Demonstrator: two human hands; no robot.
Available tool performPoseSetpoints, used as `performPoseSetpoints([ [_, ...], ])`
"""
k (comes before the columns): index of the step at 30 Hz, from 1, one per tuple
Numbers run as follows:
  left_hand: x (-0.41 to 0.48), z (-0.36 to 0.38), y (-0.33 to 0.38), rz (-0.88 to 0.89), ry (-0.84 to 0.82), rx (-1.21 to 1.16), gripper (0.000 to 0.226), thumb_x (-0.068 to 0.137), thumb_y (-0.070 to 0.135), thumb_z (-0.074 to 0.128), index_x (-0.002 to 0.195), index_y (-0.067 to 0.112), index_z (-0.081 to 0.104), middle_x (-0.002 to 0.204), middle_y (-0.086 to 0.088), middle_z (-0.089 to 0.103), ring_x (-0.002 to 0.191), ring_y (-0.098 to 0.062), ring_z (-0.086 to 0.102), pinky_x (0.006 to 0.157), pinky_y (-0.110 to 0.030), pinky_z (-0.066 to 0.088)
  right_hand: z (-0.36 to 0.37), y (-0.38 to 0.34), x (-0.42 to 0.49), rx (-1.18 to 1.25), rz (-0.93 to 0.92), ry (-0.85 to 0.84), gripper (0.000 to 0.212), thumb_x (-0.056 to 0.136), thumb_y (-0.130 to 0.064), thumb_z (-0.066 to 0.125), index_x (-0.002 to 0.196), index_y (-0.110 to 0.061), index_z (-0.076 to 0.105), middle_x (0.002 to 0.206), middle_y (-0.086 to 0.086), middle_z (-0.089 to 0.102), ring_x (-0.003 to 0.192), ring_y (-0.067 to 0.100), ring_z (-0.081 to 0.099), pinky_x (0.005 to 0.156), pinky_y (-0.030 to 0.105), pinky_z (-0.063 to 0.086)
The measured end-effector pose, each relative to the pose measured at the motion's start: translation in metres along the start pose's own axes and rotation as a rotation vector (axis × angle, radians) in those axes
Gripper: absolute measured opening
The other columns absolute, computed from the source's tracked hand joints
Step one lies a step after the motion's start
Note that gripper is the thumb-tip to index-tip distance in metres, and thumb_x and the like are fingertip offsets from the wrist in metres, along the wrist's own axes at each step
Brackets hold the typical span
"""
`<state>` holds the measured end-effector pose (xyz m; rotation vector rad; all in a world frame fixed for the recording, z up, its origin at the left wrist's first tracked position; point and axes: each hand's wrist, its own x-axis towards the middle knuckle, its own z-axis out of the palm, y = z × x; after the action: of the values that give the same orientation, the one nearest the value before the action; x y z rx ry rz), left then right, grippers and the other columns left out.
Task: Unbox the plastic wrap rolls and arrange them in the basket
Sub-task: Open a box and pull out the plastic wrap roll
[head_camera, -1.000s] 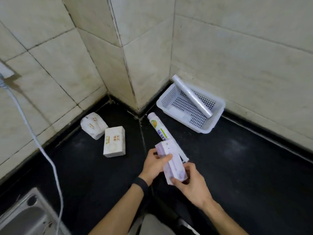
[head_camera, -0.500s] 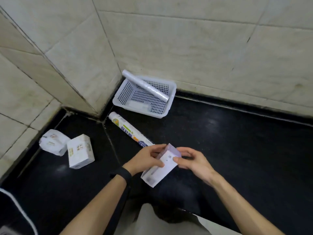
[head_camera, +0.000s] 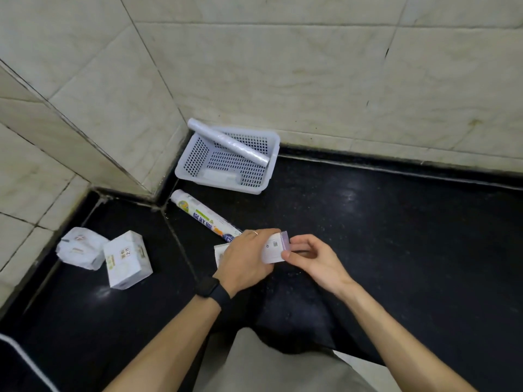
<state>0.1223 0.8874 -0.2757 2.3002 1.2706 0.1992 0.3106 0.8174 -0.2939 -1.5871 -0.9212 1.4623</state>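
My left hand [head_camera: 244, 257] grips a white and lilac plastic wrap box [head_camera: 274, 248] around its middle, hiding most of it. My right hand [head_camera: 312, 257] pinches the box's right end flap between thumb and fingers. A printed plastic wrap roll [head_camera: 204, 216] lies on the black counter just behind my left hand. The white perforated basket [head_camera: 195, 157] stands in the corner against the tiled wall. One clear plastic wrap roll [head_camera: 229, 142] rests slanted across it, its far end up on the rim.
Two white packets [head_camera: 80, 247] [head_camera: 127, 263] lie on the counter at the left. A white cable [head_camera: 25, 360] crosses the bottom left corner. Tiled walls close in the counter at the back and left. The counter's front edge is below my arms.
The box has turned from slanting to nearly level between my hands. My right hand has shifted to its right end flap. The view has swung right and closer.
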Motion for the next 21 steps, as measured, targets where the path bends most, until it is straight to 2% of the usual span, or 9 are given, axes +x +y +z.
performPoseSetpoints([
  [3, 0.001, -0.001, -0.002, 0.011, -0.029, 0.017, 0.068, 0.071, 0.032, 0.074, 0.134, 0.036, 0.048, 0.126, 0.011, 0.058, 0.115, -0.013, 0.053, 0.092, -0.028, 0.043, 0.001, -0.003, -0.001, -0.031, -0.032, -0.024, 0.032, 0.069, -0.047, 0.084, 0.096, -0.044, 0.067, 0.104, -0.018, 0.074, 0.094, 0.004, 0.072, 0.083, 0.023, 0.053],
  [7, 0.001, 0.0, -0.004, 0.047, -0.015, 0.029, 0.067, 0.071, 0.036, 0.076, 0.133, 0.036, 0.049, 0.125, 0.012, 0.048, 0.109, -0.009, 0.053, 0.091, -0.028, 0.046, 0.004, -0.002, 0.0, -0.054, -0.049, -0.001, 0.031, 0.067, -0.045, 0.083, 0.093, -0.041, 0.066, 0.102, -0.016, 0.074, 0.091, 0.006, 0.073, 0.086, 0.029, 0.056],
  [11, 0.002, -0.001, -0.003, 0.058, -0.009, 0.025, 0.066, 0.071, 0.032, 0.076, 0.132, 0.035, 0.051, 0.119, 0.011, 0.051, 0.106, -0.012, 0.054, 0.09, -0.031, 0.047, 0.007, -0.002, 0.001, -0.109, -0.069, 0.087, 0.029, 0.064, -0.043, 0.081, 0.09, -0.041, 0.068, 0.094, -0.02, 0.074, 0.084, 0.001, 0.072, 0.07, 0.013, 0.053],
  [14, 0.001, -0.001, -0.001, 0.033, -0.009, -0.001, 0.066, 0.071, 0.028, 0.077, 0.133, 0.035, 0.052, 0.121, 0.011, 0.052, 0.109, -0.011, 0.051, 0.095, -0.03, 0.043, 0.008, -0.003, 0.002, -0.092, -0.074, 0.111, 0.024, 0.065, -0.036, 0.077, 0.087, -0.037, 0.07, 0.087, -0.013, 0.076, 0.08, 0.004, 0.073, 0.069, 0.015, 0.055],
  [16, -0.001, -0.002, -0.004, -0.011, -0.017, -0.128, 0.064, 0.071, 0.021, 0.078, 0.129, 0.036, 0.055, 0.121, 0.014, 0.052, 0.109, -0.002, 0.05, 0.096, -0.025, 0.042, 0.004, -0.005, 0.004, 0.032, -0.051, 0.106, 0.019, 0.07, -0.029, 0.072, 0.089, -0.03, 0.074, 0.087, 0.001, 0.078, 0.08, 0.015, 0.076, 0.071, 0.024, 0.06],
  [18, -0.005, -0.005, -0.01, -0.087, 0.011, -0.303, 0.06, 0.07, 0.019, 0.08, 0.122, 0.041, 0.057, 0.118, 0.022, 0.054, 0.109, 0.006, 0.051, 0.094, -0.019, 0.045, -0.006, -0.007, 0.006, 0.26, 0.01, 0.103, 0.018, 0.085, -0.018, 0.063, 0.099, -0.017, 0.075, 0.094, 0.014, 0.077, 0.084, 0.028, 0.077, 0.067, 0.03, 0.061],
  [19, -0.006, -0.006, -0.012, -0.12, 0.031, -0.366, 0.06, 0.07, 0.02, 0.082, 0.12, 0.044, 0.057, 0.117, 0.023, 0.056, 0.111, 0.008, 0.052, 0.093, -0.018, 0.045, -0.011, -0.007, 0.007, 0.337, 0.04, 0.113, 0.019, 0.092, -0.015, 0.059, 0.104, -0.012, 0.073, 0.096, 0.017, 0.077, 0.084, 0.033, 0.076, 0.064, 0.031, 0.061],
  [21, -0.008, -0.007, -0.014, -0.149, 0.055, -0.42, 0.062, 0.07, 0.02, 0.083, 0.12, 0.045, 0.057, 0.117, 0.024, 0.059, 0.113, 0.008, 0.053, 0.095, -0.018, 0.045, -0.015, -0.007, 0.006, 0.346, 0.07, 0.113, 0.019, 0.098, -0.02, 0.059, 0.109, -0.009, 0.071, 0.097, 0.016, 0.077, 0.084, 0.035, 0.076, 0.062, 0.03, 0.059],
])
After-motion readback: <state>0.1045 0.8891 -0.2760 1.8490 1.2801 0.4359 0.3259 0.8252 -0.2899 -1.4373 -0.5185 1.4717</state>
